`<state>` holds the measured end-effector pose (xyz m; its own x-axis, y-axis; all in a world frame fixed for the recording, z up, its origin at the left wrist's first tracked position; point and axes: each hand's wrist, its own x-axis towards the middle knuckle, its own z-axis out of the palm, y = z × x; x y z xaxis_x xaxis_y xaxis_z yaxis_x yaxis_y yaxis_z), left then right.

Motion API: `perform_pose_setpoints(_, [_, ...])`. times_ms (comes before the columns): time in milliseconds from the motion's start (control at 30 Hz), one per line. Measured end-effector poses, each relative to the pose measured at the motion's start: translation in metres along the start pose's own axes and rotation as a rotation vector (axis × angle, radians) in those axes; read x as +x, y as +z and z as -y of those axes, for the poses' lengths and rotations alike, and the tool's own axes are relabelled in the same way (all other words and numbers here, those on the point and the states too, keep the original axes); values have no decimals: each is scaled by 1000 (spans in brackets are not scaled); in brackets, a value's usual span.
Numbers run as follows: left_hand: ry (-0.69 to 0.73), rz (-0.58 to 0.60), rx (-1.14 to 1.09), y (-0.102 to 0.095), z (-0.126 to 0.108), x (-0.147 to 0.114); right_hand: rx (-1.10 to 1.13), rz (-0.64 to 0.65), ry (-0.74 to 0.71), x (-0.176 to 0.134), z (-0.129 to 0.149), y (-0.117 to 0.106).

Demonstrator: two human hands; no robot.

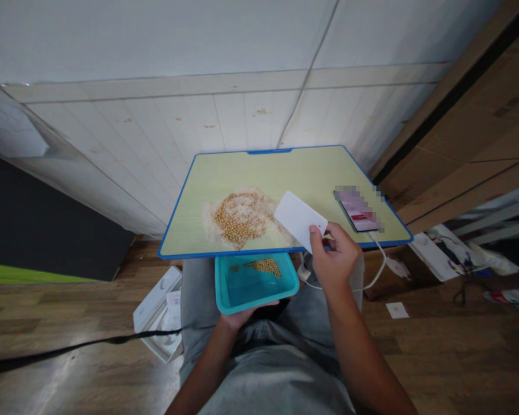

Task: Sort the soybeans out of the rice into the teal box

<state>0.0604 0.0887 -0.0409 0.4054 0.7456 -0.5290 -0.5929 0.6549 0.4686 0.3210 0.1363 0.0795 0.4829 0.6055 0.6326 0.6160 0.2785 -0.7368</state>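
Between the thumb and fingers of my right hand point(335, 256) is a white plastic scraper card point(296, 216), tilted over the board. Just left of the card lies a heap of soybeans point(237, 222) mixed with pale grains that look like rice point(259, 202). My left hand point(242, 316) supports a turquoise plastic box point(257, 301) from below, under the board's near edge; most of its fingers are hidden beneath the box. Some soybeans point(266, 266) rest inside the box, gathered toward its far right side.
A pale yellow-green board with a blue rim point(311, 164) forms the tabletop. On its right side lies a phone point(357, 213) with a white cable point(383, 265). Cardboard boxes point(471, 138) stand at right. An open white box point(164, 314) sits on the floor at left.
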Motion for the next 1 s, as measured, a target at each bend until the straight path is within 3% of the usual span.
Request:
perform_pose_setpoints(300, [-5, -20, -42, 2, -2, -1, 21, 132, -68, 21, 8, 9])
perform_pose_setpoints(467, [2, -22, -51, 1, -1, 0, 37, 87, -71, 18, 9, 4])
perform_pose_setpoints(1000, [2, -14, -39, 1, -1, -1, 55, 122, -69, 17, 7, 1])
